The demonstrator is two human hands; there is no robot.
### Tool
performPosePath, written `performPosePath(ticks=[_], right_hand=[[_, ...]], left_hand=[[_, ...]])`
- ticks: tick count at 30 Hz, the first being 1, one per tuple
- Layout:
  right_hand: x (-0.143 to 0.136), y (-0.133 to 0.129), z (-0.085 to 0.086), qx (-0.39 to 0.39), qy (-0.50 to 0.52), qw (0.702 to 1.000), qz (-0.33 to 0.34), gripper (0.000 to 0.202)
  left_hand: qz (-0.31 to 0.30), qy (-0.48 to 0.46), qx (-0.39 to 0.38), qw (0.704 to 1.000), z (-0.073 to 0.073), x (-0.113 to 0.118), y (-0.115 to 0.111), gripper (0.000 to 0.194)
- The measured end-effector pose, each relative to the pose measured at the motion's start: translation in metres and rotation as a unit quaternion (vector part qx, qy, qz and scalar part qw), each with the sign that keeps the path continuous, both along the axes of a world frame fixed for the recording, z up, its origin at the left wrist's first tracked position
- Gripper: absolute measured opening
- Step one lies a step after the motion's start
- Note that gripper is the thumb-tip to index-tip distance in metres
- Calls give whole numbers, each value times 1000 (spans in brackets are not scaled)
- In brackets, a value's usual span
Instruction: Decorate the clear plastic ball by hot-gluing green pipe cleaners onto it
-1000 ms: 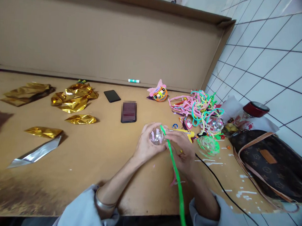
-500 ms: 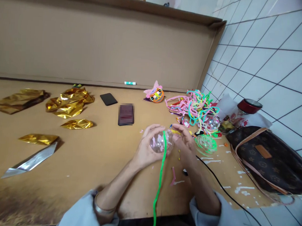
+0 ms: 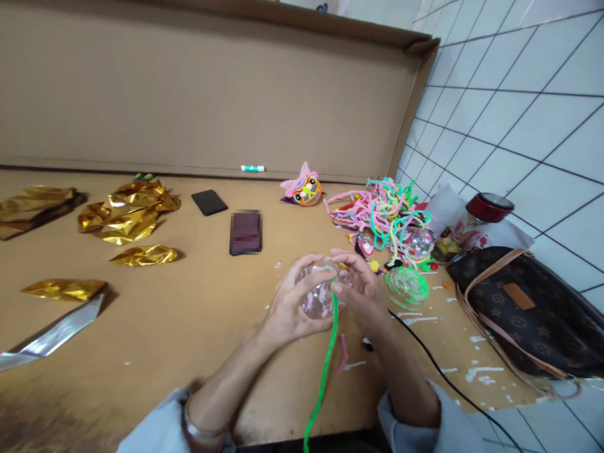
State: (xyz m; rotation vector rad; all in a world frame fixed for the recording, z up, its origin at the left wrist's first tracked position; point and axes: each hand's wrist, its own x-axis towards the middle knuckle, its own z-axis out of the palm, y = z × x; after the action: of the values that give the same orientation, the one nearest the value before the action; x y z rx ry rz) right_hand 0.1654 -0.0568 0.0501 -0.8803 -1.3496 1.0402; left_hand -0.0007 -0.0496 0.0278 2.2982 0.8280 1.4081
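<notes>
A wooden table [image 3: 201,342] backed by a cardboard panel [image 3: 203,82], with a white tiled wall [image 3: 527,116] to the right of the clear ball [image 3: 317,304]. You hold this ball above the table, near its front edge. Your left hand [image 3: 286,302] is curved around it, fingers bent to its width. Your right hand [image 3: 364,292] has come in from the ball's right side, where half a second ago it stood more open; its fingers are now half bent and its thumb lies at the upper end of the green strand [image 3: 324,371]. The strand, draped over the right hand a second ago, hangs down in front of the ball. This suggests that its end is being set against the ball. Whether the right thumb pinches or only presses it, you cannot tell here. Fingers cover the ball's top and right side; the strand's lower end is cut off by the frame. Beyond the ball, a dark rectangular object [image 3: 246,232] is pixelated; to its right, single pieces in the tangled heap of strands [image 3: 382,213] are hard to separate.
</notes>
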Motion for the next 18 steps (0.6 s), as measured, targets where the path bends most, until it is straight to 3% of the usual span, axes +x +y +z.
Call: performPosePath(ticks=[9,18], right_hand=[[2,-1,5,40,-50,998,6,23],[1,1,4,42,-54,998,10,23]], left_hand=[[7,6,30,1000,-1,1,0,67],[6,-10,27,1000,-4,2,0,66]])
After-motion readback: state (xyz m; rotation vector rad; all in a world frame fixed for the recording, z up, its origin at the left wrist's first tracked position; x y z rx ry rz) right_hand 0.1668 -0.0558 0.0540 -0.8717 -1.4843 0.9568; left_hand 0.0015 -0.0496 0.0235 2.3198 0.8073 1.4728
